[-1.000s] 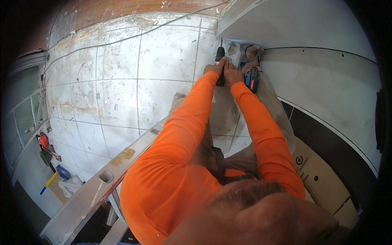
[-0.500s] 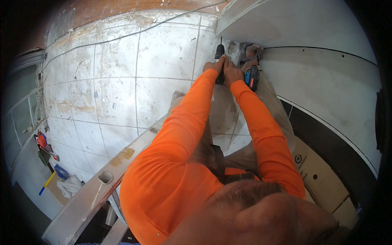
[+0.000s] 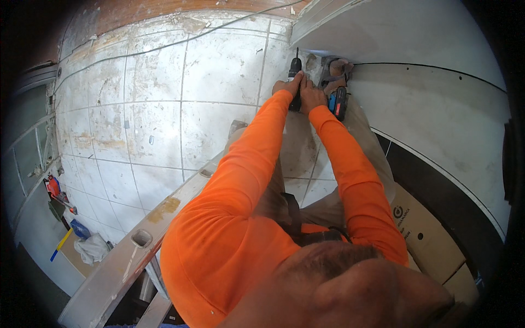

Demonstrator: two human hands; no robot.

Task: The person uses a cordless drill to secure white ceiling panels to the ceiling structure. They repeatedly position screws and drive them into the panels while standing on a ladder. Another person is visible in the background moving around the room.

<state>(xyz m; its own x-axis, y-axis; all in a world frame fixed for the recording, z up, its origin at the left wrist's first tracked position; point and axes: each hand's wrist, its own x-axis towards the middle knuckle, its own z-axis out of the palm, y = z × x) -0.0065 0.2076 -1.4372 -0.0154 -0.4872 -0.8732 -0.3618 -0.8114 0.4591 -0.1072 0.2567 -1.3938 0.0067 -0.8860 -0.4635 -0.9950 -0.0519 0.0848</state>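
Both hands wrapped tight around a black cordless drill (image 3: 295, 82) at twelve o'clock: left hand (image 3: 285, 87) closed on its body, right hand (image 3: 310, 97) closed just beside. Blue-and-black battery pack (image 3: 338, 103) at one o'clock of the right hand. Brown cardboard box (image 3: 424, 229) with a round dark label mark at four o'clock, against the white wall panel (image 3: 437, 109).

Building site, a room mid-renovation. Floor tiles (image 3: 153, 136) stained and dusty, a loose cable (image 3: 164, 46) trailing across them, a paint-spattered ladder (image 3: 136, 246) standing by bare white wall panels (image 3: 437, 104). Cardboard (image 3: 421, 229) leans against the wall; tools and rags (image 3: 90, 249) lie heaped at the floor's edge.
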